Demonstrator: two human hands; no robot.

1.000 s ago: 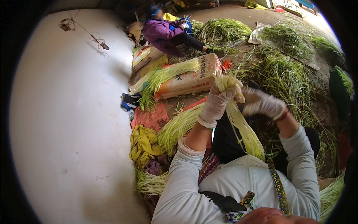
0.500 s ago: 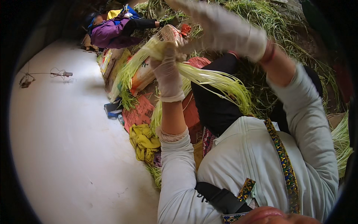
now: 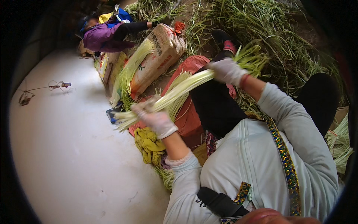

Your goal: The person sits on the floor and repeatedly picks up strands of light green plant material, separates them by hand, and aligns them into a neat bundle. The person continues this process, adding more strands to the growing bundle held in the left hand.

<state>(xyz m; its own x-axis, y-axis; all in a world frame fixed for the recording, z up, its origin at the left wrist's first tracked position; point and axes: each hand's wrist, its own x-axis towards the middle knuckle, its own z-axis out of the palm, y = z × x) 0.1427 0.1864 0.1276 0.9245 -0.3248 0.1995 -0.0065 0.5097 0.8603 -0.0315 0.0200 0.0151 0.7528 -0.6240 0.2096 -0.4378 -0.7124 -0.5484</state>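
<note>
A bundle of long pale stalks [image 3: 188,84] with green leafy tops, like blanched chives, stretches slantwise between my hands. My right hand [image 3: 228,72], in a whitish glove and slightly blurred, is closed round it near the leafy end. Toward the pale cut ends, my gloved left hand [image 3: 156,121] grips the same bundle, and the ends stick out past it to the left. Beneath the bundle, more pale stalks [image 3: 178,100] lie on a red sack [image 3: 192,115]. Another bunch of stalks [image 3: 136,63] rests over a printed woven sack [image 3: 162,56] farther off.
Loose green leaves [image 3: 261,30] cover the ground at the far right. A person in purple [image 3: 106,37] sits at the far left. Yellow cloth [image 3: 149,145] lies by my left forearm. More stalks [image 3: 339,143] are at the right edge. A pale wall or floor surface [image 3: 82,149] fills the left.
My right hand has swung down from high up onto the leafy end of the bundle. The left hand has come lower and left, and the bundle is now stretched out between both hands.
</note>
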